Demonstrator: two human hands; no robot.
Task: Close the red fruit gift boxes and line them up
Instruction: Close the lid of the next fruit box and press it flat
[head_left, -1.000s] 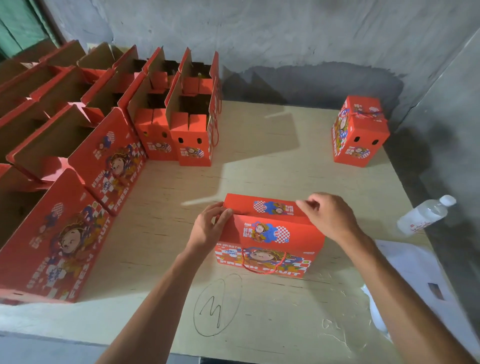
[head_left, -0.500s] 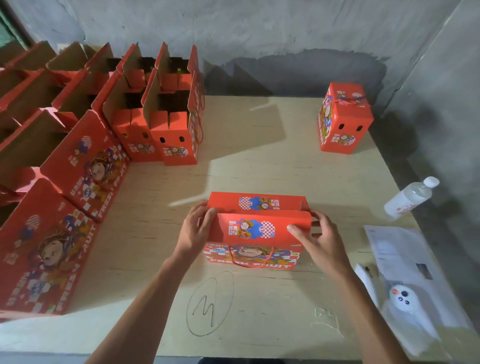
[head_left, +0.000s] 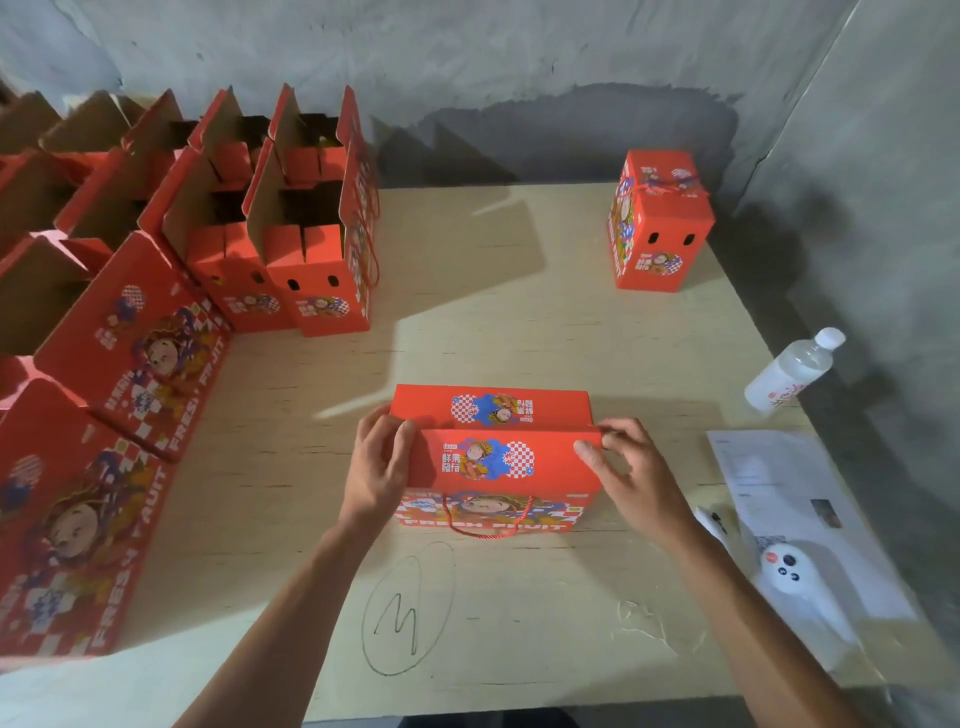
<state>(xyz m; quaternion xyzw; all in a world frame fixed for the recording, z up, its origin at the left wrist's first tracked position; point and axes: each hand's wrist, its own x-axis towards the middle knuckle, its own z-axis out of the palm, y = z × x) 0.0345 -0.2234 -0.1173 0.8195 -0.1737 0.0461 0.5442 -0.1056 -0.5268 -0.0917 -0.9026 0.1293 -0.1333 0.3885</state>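
Observation:
A red fruit gift box (head_left: 493, 462) stands in the middle of the plywood table (head_left: 519, 322), both top flaps folded nearly flat. My left hand (head_left: 379, 467) grips its left end, fingers curled over the near flap's corner. My right hand (head_left: 628, 473) holds the right end, thumb on the near flap and fingers round the corner. One closed box (head_left: 657, 223) stands at the far right. Several open boxes (head_left: 306, 234) with raised flaps crowd the far left, and two more (head_left: 135, 353) lean along the left edge.
A plastic water bottle (head_left: 792, 371) lies at the right edge. Paper sheets (head_left: 779, 488) and a white device (head_left: 789, 571) sit near the right front corner. A circled pen mark (head_left: 405, 608) is drawn on the table in front of the box.
The near flap has been folded down over the box top. My right hand moved from the top's far edge to the right end; my left hand stayed at the left end.

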